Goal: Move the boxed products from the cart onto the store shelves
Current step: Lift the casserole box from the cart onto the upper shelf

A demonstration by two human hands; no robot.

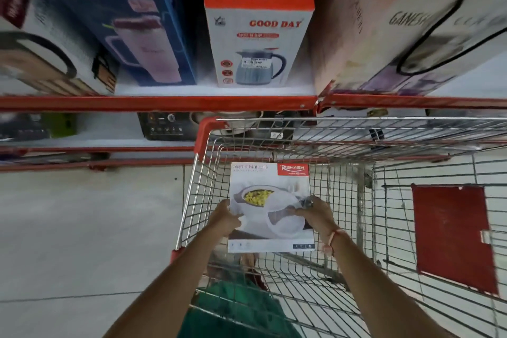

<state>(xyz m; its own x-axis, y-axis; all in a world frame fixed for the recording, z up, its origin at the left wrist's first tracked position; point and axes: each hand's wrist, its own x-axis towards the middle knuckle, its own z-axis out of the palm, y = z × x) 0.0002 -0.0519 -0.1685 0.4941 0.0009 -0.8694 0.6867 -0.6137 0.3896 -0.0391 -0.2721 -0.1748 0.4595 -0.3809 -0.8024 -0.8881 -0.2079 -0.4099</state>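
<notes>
The flat white cardboard box (270, 207) is bearing a red "RISHABH" logo at its upper right corner, the title "Sigma Mat…" (remainder unclear) at upper left, and a printed picture of a serving bowl with yellow food. The left hand (225, 217) is gripping the box's left edge; the right hand (315, 214) is gripping its right edge, thumbs lying on the printed face. The box is sitting between both hands, inside the wire shopping cart with red corner trim (203, 134). A red thread band (333, 239) is circling the right wrist. On the red-edged metal shelf (159, 103) are standing a red-and-white "GOOD DAY" flask box (259, 35), a blue "Hydrate Pro" tumbler box (123, 14), and a pale pink "GANESH" box (397, 30).
</notes>
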